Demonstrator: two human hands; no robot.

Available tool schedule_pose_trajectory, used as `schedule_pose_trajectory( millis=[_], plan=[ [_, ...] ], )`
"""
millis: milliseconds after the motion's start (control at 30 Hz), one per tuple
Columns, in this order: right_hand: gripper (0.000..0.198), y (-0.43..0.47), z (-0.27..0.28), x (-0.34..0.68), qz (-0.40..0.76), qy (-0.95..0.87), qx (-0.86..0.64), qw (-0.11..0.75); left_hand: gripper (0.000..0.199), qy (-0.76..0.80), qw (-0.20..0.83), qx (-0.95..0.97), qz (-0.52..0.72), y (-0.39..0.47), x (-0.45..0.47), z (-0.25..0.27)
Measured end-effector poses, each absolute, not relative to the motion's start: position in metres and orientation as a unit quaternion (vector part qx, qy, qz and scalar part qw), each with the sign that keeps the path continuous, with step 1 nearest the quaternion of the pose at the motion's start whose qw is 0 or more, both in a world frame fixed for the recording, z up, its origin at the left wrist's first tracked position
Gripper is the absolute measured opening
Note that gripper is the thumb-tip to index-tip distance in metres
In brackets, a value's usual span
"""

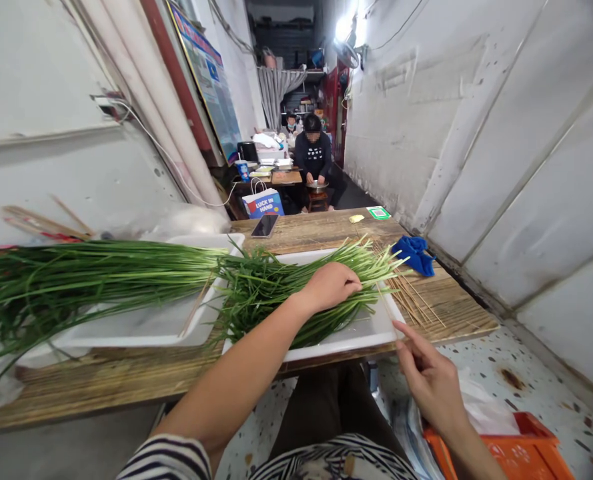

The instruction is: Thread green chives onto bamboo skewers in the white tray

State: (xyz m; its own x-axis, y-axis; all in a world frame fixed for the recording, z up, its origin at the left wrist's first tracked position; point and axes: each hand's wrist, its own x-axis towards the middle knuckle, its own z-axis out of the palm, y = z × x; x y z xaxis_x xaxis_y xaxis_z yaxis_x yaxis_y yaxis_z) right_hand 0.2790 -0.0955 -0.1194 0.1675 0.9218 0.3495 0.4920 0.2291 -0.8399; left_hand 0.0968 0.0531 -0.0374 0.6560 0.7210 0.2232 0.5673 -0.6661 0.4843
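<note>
My left hand (330, 287) lies over a heap of garlic chives (266, 277) in the right white tray (321, 350). Its fingers are curled and closed at the pale stem ends; the fingertips are partly hidden. Between the thumb and forefinger of my right hand (429, 373), a thin bamboo skewer (387, 307) is pinched at the tray's front right corner. The skewer points away from me toward the stems. More bamboo skewers (416, 297) lie loose on the wooden table just right of the tray.
Left is another white tray (151, 333) with a long chive bunch (111, 267). Behind the trays are a phone (265, 225) and a green code card (379, 213). A blue cloth (415, 255) sits at right, an orange crate (521, 447) below. A person (315, 150) sits farther back.
</note>
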Motion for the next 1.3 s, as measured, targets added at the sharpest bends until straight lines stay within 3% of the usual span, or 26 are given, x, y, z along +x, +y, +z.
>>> schedule_pose_trajectory(
  millis=[200, 433, 600, 700, 833, 1033, 1133, 1300],
  plan=[
    [0.038, -0.096, -0.123, 0.282, 0.223, -0.606, -0.587, 0.488, 0.022, 0.393, 0.227, 0.856, 0.249, 0.054, 0.097, -0.038],
    [0.038, -0.096, -0.125, 0.284, 0.232, -0.599, -0.589, 0.49, 0.018, 0.425, 0.165, 0.807, 0.376, 0.06, 0.095, -0.039],
    [0.038, -0.097, -0.124, 0.285, 0.235, -0.594, -0.591, 0.493, 0.024, 0.387, 0.184, 0.817, 0.385, 0.061, 0.102, -0.05],
    [0.038, -0.1, -0.121, 0.286, 0.23, -0.587, -0.595, 0.499, 0.02, 0.371, 0.13, 0.822, 0.413, 0.058, 0.108, -0.055],
    [0.038, -0.101, -0.115, 0.286, 0.216, -0.577, -0.609, 0.5, 0.02, 0.301, 0.086, 0.895, 0.318, 0.051, 0.119, -0.061],
    [0.037, -0.099, -0.11, 0.28, 0.222, -0.571, -0.599, 0.517, 0.021, 0.333, 0.058, 0.909, 0.244, 0.041, 0.129, -0.06],
    [0.036, -0.098, -0.108, 0.277, 0.232, -0.565, -0.594, 0.524, 0.017, 0.34, 0.083, 0.901, 0.258, 0.04, 0.129, -0.055],
    [0.04, -0.1, -0.109, 0.276, 0.249, -0.571, -0.589, 0.515, 0.016, 0.346, 0.24, 0.847, 0.324, 0.043, 0.127, -0.054]
  ],
)
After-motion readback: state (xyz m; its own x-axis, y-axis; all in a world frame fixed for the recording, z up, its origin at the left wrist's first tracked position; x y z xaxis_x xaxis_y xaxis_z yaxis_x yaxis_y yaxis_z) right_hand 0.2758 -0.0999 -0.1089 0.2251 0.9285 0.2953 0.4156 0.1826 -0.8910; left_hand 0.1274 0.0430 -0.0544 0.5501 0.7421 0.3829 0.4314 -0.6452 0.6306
